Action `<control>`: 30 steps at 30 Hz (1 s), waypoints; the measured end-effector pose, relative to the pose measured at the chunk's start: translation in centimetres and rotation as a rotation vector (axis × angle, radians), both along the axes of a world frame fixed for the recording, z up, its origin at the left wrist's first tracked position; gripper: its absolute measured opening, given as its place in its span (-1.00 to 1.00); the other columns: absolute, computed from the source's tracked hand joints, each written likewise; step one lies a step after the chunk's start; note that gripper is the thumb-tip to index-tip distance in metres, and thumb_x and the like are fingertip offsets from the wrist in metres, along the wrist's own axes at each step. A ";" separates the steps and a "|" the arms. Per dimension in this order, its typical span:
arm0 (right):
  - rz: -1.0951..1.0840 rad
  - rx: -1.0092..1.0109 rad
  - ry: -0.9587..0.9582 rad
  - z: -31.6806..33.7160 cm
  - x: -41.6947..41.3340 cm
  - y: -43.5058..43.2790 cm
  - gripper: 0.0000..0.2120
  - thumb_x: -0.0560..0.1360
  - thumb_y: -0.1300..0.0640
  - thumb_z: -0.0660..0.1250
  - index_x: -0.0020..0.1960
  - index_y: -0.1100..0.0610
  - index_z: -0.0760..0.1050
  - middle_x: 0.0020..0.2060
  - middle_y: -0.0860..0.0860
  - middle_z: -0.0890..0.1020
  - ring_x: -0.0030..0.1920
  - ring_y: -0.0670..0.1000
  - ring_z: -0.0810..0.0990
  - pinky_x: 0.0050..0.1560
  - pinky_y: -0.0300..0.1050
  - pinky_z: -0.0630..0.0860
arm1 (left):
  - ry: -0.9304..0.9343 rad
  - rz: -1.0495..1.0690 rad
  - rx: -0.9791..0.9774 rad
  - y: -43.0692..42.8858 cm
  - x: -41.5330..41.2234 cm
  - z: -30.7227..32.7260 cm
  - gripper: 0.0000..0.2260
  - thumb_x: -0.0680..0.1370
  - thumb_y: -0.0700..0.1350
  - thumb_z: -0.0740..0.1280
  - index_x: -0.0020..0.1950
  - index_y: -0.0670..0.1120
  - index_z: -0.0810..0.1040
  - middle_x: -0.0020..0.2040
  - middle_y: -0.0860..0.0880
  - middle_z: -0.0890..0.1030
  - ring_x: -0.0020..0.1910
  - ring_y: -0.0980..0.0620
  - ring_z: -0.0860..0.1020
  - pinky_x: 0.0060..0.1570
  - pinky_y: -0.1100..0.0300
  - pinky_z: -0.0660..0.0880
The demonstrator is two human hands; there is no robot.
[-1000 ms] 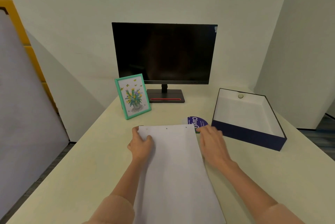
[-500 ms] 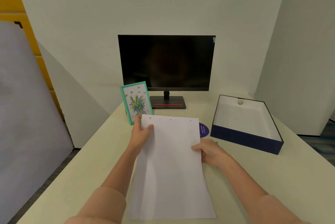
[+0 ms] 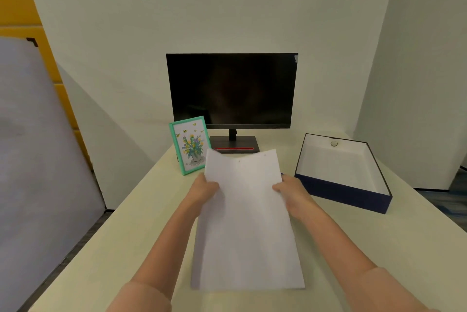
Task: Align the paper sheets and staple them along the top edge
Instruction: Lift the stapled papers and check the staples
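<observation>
Over the pale table [image 3: 379,248], the white paper sheets [image 3: 245,223] slope up away from the person, top edge bowed, small dots near it. Forearms reach forward; left grip [image 3: 204,189] and right grip [image 3: 290,193] pinch the stack's opposite side edges, thumbs on top.

The paper sheets [image 3: 247,223] are at the middle of the table [image 3: 379,248], between the left hand [image 3: 202,189] and the right hand [image 3: 294,191]. Behind them stands the monitor [image 3: 231,89], with the picture frame [image 3: 190,145] just left of its base. The box [image 3: 341,193] lies to the right.
</observation>
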State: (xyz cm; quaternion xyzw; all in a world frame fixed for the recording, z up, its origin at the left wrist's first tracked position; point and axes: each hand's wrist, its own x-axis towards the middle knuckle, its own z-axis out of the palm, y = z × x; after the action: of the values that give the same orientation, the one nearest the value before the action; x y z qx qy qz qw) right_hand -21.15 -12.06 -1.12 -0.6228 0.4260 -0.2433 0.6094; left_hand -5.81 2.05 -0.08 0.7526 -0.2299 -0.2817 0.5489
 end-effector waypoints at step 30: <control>-0.269 -0.444 -0.295 3.5 -0.2 3.3 -0.57 0.49 0.27 0.25 0.32 0.05 0.29 0.22 0.02 0.45 0.10 0.00 0.49 -0.01 -0.22 0.50 | -0.409 0.255 -0.431 1.5 -4.0 1.0 -0.71 0.53 -0.23 0.31 0.24 -0.05 0.42 0.03 0.09 0.53 0.04 0.02 0.52 0.02 0.17 0.44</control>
State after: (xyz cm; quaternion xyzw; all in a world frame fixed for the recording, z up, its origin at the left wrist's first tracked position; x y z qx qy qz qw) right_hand -21.31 -8.72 2.33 -0.6369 0.3478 -0.4970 0.4758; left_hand -9.85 3.52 0.93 0.6829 -0.2937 0.0015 0.6689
